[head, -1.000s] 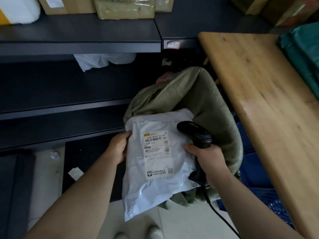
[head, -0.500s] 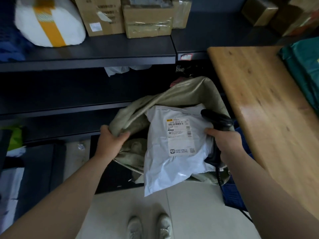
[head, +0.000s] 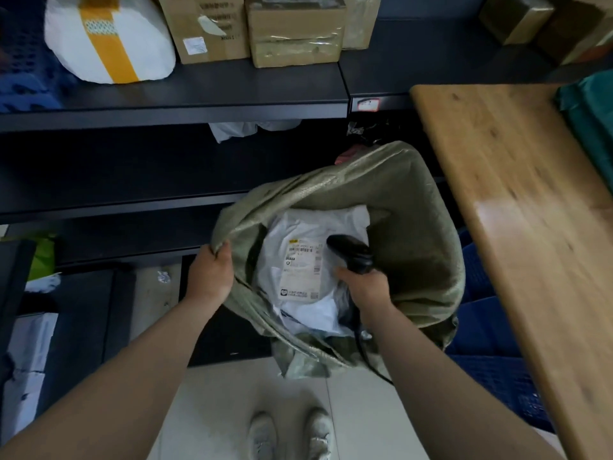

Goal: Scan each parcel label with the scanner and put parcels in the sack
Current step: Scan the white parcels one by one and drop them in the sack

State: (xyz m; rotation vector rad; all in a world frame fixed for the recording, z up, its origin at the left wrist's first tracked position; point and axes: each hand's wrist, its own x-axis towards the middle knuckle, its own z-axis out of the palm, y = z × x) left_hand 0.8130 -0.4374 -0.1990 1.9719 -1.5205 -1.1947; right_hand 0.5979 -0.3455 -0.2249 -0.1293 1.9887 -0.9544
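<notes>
Wooden table (head: 517, 200) sitting at our right, olive woven sack (head: 414, 227) gaping beside it, white mailer parcel (head: 308, 293) lying label-up inside the sack, our left hand (head: 210, 277) clamping its fingers on the sack's rim, our right hand (head: 365, 288) curling its fingers round the scanner (head: 351, 255) over the parcel.

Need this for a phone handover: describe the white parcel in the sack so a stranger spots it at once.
Left of the wooden table stands an olive-green sack, its rim gripped by the left hand. Inside, beneath the scanner the right hand grips, lies the white parcel, label up. Unlike the cardboard boxes on the shelf, it is a soft, crumpled mailer.
</notes>
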